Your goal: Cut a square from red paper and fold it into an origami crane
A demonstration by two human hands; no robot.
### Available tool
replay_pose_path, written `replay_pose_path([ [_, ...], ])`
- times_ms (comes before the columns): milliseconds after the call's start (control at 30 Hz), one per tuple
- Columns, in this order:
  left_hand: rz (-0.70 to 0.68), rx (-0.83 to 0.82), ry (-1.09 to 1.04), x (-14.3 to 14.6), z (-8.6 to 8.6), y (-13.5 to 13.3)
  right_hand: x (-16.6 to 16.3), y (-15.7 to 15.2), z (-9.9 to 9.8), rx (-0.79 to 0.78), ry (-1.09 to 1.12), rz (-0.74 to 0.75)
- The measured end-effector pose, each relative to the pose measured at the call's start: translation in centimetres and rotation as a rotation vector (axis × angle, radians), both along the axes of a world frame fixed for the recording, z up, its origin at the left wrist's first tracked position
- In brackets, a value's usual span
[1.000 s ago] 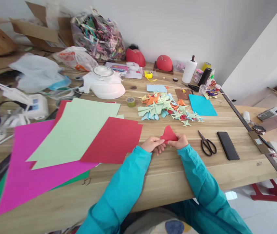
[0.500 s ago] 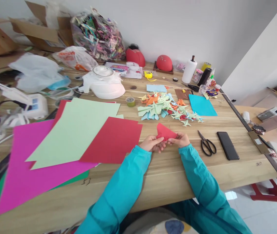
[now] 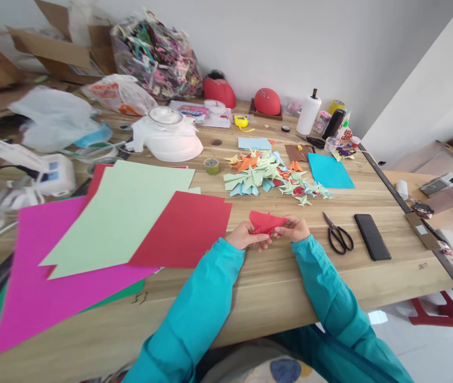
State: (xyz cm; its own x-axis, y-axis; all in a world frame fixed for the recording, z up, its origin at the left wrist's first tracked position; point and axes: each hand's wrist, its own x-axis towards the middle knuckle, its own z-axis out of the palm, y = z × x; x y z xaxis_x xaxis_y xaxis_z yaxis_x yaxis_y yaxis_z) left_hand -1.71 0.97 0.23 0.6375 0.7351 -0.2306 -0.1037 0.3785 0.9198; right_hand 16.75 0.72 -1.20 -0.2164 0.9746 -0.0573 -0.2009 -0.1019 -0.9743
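Note:
A small folded red paper piece (image 3: pixel 265 222) is pinched between my left hand (image 3: pixel 245 236) and my right hand (image 3: pixel 297 229), just above the wooden table (image 3: pixel 274 282). Both hands have their fingers closed on its edges. The piece lies nearly flat, its point turned to the left. A heap of folded paper shapes (image 3: pixel 268 177) in green, blue and orange lies beyond my hands. A large red sheet (image 3: pixel 184 229) lies to the left of my left hand.
Black scissors (image 3: pixel 337 239) and a black phone (image 3: pixel 372 244) lie to the right of my right hand. Big magenta (image 3: pixel 46 276) and pale green (image 3: pixel 126 213) sheets cover the left. A cyan sheet (image 3: pixel 330 171), a white pot (image 3: pixel 168 135), bags and boxes fill the back.
The red piece has been tipped from standing with its point up to lying almost flat, pointing left. My hands stayed in about the same place.

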Motion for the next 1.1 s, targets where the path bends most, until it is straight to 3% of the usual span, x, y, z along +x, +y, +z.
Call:
replay_pose_path([
  [367,0.058,0.051,0.048,0.6,-0.4,0.0,-0.2,-0.1,0.0,0.045,0.002,-0.036],
  [1100,0.165,-0.047,0.165,1.3,0.2,-0.3,-1.0,-0.2,0.2,0.042,-0.003,-0.129],
])
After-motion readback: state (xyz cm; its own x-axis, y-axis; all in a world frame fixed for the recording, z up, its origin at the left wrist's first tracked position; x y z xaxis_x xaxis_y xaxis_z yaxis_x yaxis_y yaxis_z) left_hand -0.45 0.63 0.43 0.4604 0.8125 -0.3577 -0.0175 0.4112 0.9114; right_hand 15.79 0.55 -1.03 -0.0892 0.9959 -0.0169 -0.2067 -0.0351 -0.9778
